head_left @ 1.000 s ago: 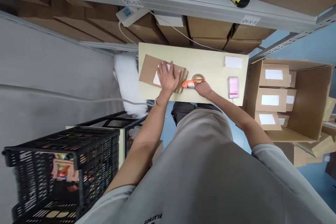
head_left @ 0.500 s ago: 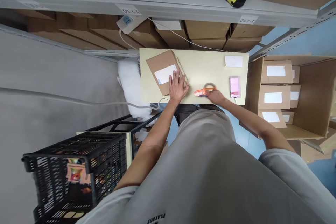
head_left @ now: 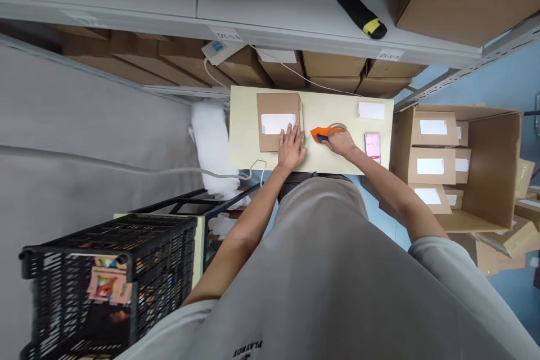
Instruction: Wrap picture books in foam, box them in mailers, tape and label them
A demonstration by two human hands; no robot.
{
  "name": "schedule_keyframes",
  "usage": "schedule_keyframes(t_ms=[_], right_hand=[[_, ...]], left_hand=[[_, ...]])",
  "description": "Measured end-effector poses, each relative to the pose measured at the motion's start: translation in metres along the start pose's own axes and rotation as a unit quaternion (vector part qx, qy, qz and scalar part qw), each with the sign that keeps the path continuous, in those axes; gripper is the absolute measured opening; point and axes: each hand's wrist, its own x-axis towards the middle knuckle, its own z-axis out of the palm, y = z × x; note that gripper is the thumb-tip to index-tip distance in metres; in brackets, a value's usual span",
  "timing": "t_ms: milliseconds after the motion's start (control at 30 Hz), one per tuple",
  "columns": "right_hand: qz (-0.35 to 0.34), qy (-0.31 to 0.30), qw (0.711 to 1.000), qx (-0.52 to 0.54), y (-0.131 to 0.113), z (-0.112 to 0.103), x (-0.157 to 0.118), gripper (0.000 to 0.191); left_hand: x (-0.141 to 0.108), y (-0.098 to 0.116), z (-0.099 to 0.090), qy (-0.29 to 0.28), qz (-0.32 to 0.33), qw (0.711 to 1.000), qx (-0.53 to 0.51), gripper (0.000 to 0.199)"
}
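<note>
A brown cardboard box (head_left: 278, 103) with a white label (head_left: 272, 124) lies on the left part of the pale yellow table (head_left: 324, 109). My left hand (head_left: 291, 149) rests on the box's near right corner, fingers stretched out over the label's edge. My right hand (head_left: 341, 143) is closed round an orange and dark blue tape dispenser (head_left: 319, 134), a little right of the box. Part of a tape roll shows behind my fingers. The dispenser's front points toward the box, with a gap between them.
A phone (head_left: 372, 147) and a white label stack (head_left: 371, 110) lie at the table's right. Beside it stands a large carton (head_left: 491, 169) holding several labelled boxes. Shelving with a black-and-yellow cutter (head_left: 360, 12) runs behind; a black crate (head_left: 162, 236) stands lower left.
The box has turned from slanted to nearly square with the table. My right hand has lifted the tape dispenser and turned it toward the box. The whole view has shifted slightly.
</note>
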Motion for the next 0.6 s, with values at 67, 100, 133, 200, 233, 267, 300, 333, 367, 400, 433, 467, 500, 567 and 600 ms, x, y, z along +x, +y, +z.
schedule_keyframes(t_ms=[67,100,133,200,233,267,300,333,367,400,433,467,500,567,600], right_hand=[[-0.002,0.001,1.0,0.009,-0.012,-0.005,0.007,0.057],[-0.002,0.0,1.0,0.01,-0.019,-0.007,0.011,0.053],[0.0,-0.001,1.0,0.01,-0.025,-0.009,0.015,0.05],[0.007,-0.006,1.0,0.012,-0.041,-0.009,0.021,0.046],[0.014,-0.008,1.0,0.014,-0.048,-0.008,0.023,0.044],[0.022,-0.009,1.0,0.017,-0.056,-0.007,0.025,0.043],[0.033,-0.01,0.999,0.019,-0.062,-0.007,0.027,0.043],[0.044,-0.01,0.999,0.022,-0.068,-0.007,0.029,0.043],[0.057,-0.008,0.998,0.024,-0.071,-0.008,0.03,0.043],[0.071,-0.005,0.997,0.026,-0.073,-0.01,0.031,0.044],[0.085,0.0,0.996,0.028,-0.073,-0.014,0.031,0.046],[0.1,0.006,0.995,0.029,-0.072,-0.019,0.03,0.048],[0.115,0.014,0.993,0.029,-0.069,-0.025,0.029,0.05],[0.142,0.031,0.989,0.029,-0.061,-0.042,0.021,0.055],[0.156,0.042,0.986,0.034,-0.058,-0.053,0.014,0.058]], left_hand=[[0.0,0.001,-0.001,-0.006,0.002,1.0,-0.002,0.072],[0.001,0.001,-0.002,-0.011,0.003,1.0,-0.005,0.073],[0.001,0.001,-0.003,-0.014,0.005,1.0,-0.009,0.074],[0.002,0.002,-0.006,-0.017,0.008,1.0,-0.016,0.075],[0.003,0.002,-0.007,-0.017,0.01,1.0,-0.018,0.075],[0.003,0.002,-0.008,-0.017,0.011,1.0,-0.02,0.075],[0.002,0.002,-0.009,-0.018,0.012,1.0,-0.021,0.075],[0.002,0.002,-0.01,-0.019,0.014,0.999,-0.021,0.076],[0.0,0.002,-0.01,-0.021,0.017,0.999,-0.021,0.076],[-0.001,0.001,-0.011,-0.023,0.021,0.999,-0.022,0.075],[-0.003,0.0,-0.012,-0.025,0.026,0.999,-0.024,0.075],[-0.005,0.0,-0.014,-0.026,0.031,0.999,-0.028,0.073],[-0.006,0.0,-0.016,-0.026,0.034,0.998,-0.036,0.072],[-0.004,0.002,-0.025,-0.013,0.03,0.998,-0.059,0.066],[-0.001,0.004,-0.032,0.007,0.024,0.997,-0.073,0.063]])
